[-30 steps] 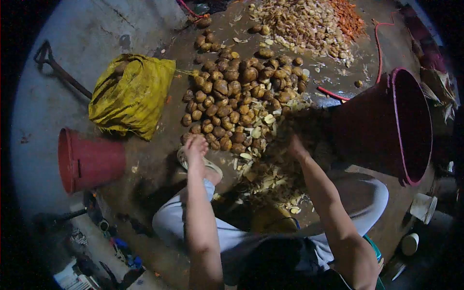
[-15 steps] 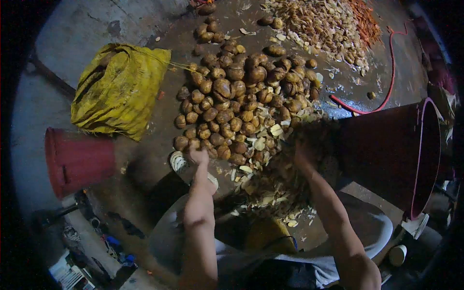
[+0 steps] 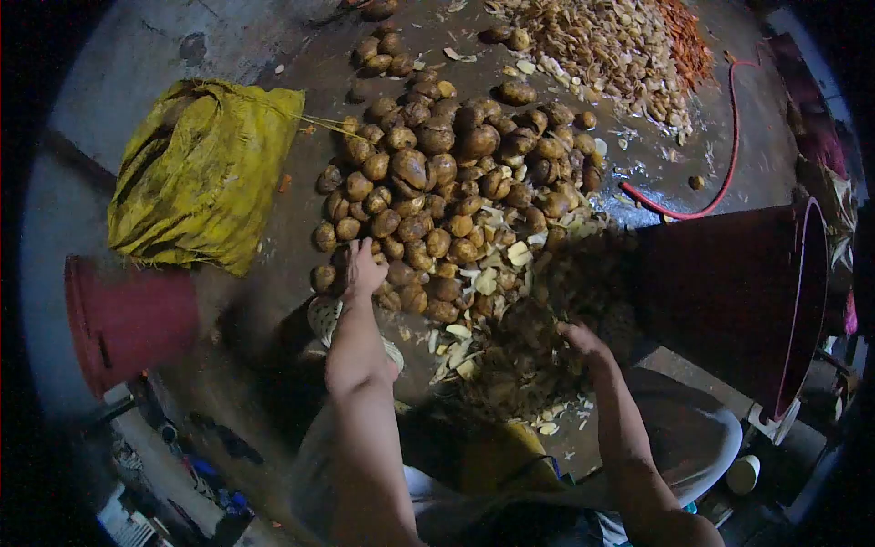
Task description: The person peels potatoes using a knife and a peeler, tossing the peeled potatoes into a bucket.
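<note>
A heap of brown, round, potato-like tubers (image 3: 410,169) covers the wet floor in front of me. My left hand (image 3: 366,269) is at the heap's near left edge, its fingers stretched out against the tubers. No tuber is visibly lifted in it. My right hand (image 3: 581,339) hovers at the right side of a dark, shadowed pile of peelings (image 3: 515,360). Its fingers are closed together, and whatever they hold is too dark to make out. Pale cut pieces (image 3: 486,281) lie between the tubers and the peelings.
A yellow woven sack (image 3: 205,173) and a red bucket (image 3: 132,314) are on the left. A large dark red tub (image 3: 729,292) lies tipped at the right, near a red hose (image 3: 734,137). Pale peelings (image 3: 592,55) and orange shreds (image 3: 684,41) are heaped at the back.
My left hand has moved slightly up and left along the heap's edge. My right hand has come down, out of the shadow, toward me. The view has shifted a little.
</note>
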`<state>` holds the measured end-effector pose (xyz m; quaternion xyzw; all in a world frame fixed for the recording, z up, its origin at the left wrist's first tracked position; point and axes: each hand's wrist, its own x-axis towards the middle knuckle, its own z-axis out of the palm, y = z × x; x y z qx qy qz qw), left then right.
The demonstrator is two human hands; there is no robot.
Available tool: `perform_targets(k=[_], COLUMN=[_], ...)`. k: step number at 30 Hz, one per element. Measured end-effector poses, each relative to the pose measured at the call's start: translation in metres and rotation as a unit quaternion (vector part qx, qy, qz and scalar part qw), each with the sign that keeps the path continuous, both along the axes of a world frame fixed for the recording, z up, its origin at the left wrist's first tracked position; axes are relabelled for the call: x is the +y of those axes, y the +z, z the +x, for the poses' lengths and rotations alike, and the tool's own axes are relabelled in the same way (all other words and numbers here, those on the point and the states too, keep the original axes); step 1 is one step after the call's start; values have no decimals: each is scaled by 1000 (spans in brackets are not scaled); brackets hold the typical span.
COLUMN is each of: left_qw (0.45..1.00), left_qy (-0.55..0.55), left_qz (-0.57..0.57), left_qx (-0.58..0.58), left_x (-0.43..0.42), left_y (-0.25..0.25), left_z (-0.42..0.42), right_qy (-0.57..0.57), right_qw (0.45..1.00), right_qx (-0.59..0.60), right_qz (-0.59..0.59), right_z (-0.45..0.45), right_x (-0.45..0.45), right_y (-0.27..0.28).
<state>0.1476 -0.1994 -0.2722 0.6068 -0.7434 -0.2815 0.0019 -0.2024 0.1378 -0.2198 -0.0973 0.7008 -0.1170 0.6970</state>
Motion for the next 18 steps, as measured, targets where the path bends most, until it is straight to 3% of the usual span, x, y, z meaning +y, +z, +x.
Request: perform_targets(k=[1,4,6,7,9,11,14,18], left_qw=[1000,980,977,973,968,962,953,954], left_qy=[6,-155,-153,-151,-191,-215,-205,-271], left_qz=[22,48,65,89,32,-5,80,-49], left_qx=[-5,-114,-134,-153,-162,-170,-206,-123], left_x=[-2,-35,-64,-76,-95,-96,-108,-127], left_y=[10,28,64,73,70,92,120,130], left_z=[-3,-8,-25,-32,-31,-37,-68,-109], right_qy=[-9,1,-5,-11,-18,-16,-39,-71], right_qw=[1000,999,973,973,950,957,958,943], right_qx=[-20,37,-32,-32,-98,-65,-63,-132], right_qz=[16,-34,-228,-229,-295,-283,-279,-297], right_z=[1,10,17,19,22,25,31,33], right_x=[-6,-27,-38,-41,-38,-32,-47,-56], right_y=[11,56,74,73,71,56,78,96])
